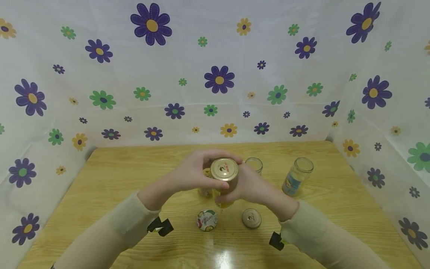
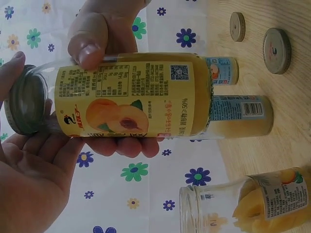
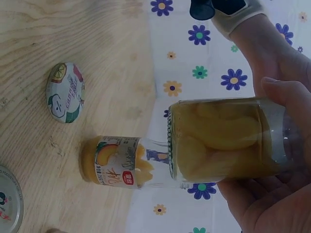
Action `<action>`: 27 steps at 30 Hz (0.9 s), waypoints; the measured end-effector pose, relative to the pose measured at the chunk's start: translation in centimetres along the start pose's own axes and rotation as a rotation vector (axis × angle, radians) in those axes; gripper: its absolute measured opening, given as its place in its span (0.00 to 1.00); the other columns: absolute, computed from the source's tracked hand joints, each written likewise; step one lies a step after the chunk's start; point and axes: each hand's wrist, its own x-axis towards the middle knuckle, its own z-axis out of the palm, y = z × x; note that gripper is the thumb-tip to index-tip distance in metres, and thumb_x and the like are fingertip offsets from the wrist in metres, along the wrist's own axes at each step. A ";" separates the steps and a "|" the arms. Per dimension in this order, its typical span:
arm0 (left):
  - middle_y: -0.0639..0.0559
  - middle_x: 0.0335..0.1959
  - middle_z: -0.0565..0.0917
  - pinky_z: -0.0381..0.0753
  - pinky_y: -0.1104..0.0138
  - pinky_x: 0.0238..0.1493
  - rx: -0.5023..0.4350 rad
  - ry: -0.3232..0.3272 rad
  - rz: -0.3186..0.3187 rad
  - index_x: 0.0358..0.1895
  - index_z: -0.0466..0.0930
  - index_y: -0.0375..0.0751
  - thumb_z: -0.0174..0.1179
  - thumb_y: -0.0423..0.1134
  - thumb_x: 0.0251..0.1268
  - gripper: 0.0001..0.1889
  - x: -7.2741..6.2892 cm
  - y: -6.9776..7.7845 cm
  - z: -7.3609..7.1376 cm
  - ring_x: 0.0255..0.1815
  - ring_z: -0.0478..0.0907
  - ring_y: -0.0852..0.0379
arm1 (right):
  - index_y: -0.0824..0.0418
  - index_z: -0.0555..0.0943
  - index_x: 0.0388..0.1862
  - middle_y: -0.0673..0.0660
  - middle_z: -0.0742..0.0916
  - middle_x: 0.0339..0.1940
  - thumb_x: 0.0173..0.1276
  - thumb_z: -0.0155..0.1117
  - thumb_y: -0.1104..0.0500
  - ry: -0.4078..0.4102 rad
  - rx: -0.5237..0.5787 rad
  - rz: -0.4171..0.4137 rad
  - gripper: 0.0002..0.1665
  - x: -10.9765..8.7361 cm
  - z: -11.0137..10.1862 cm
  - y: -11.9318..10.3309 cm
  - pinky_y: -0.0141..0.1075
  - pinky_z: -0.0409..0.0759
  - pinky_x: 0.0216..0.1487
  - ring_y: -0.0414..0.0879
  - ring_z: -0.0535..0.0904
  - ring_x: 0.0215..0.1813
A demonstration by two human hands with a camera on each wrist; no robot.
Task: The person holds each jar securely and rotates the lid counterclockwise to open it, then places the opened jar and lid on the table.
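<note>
A tall glass jar of peaches (image 2: 131,97) with a yellow label is held up between my hands. My left hand (image 1: 191,170) grips its gold lid (image 1: 224,169) at the rim, thumb on the near side. My right hand (image 1: 252,185) wraps round the glass body below the lid. In the left wrist view the jar lies sideways, its lid (image 2: 26,99) between the left fingers and thumb. Pale fruit pieces in liquid show through the glass (image 3: 214,131) in the right wrist view. Part of the body is hidden by fingers.
A lidless jar of peach slices (image 3: 116,162) stands behind my hands. An open blue-labelled jar (image 1: 297,177) is to the right, another open jar (image 1: 254,164) behind my right hand. A patterned lid (image 1: 206,220) and a gold lid (image 1: 251,218) lie on the wooden table (image 1: 117,172).
</note>
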 end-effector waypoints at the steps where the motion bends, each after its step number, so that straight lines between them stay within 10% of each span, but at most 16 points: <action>1: 0.45 0.68 0.85 0.81 0.61 0.71 0.001 0.005 -0.001 0.69 0.81 0.40 0.76 0.29 0.59 0.32 -0.1 0.0 0.0 0.71 0.80 0.53 | 0.62 0.76 0.68 0.60 0.86 0.63 0.49 0.86 0.66 0.001 -0.007 0.002 0.46 0.0 0.0 0.0 0.44 0.81 0.69 0.53 0.84 0.63; 9: 0.50 0.64 0.87 0.83 0.58 0.68 -0.005 0.089 -0.042 0.65 0.84 0.43 0.78 0.29 0.56 0.30 -0.4 0.2 0.5 0.65 0.83 0.54 | 0.63 0.79 0.65 0.59 0.89 0.59 0.49 0.86 0.66 0.012 0.012 0.026 0.42 0.0 0.1 0.1 0.38 0.84 0.64 0.48 0.86 0.57; 19: 0.48 0.59 0.89 0.85 0.60 0.62 -0.019 0.352 -0.140 0.61 0.86 0.43 0.79 0.31 0.56 0.27 -0.1 0.1 2.1 0.59 0.86 0.54 | 0.61 0.85 0.50 0.55 0.92 0.39 0.53 0.86 0.61 0.120 -0.081 0.113 0.26 0.7 0.7 0.5 0.35 0.86 0.42 0.40 0.85 0.36; 27: 0.45 0.60 0.88 0.86 0.60 0.60 -0.025 0.379 -0.162 0.64 0.85 0.42 0.79 0.31 0.57 0.28 0.0 0.1 2.4 0.60 0.87 0.50 | 0.63 0.86 0.48 0.57 0.92 0.40 0.52 0.86 0.60 0.149 -0.081 0.132 0.25 0.7 0.9 1.0 0.33 0.86 0.41 0.40 0.85 0.36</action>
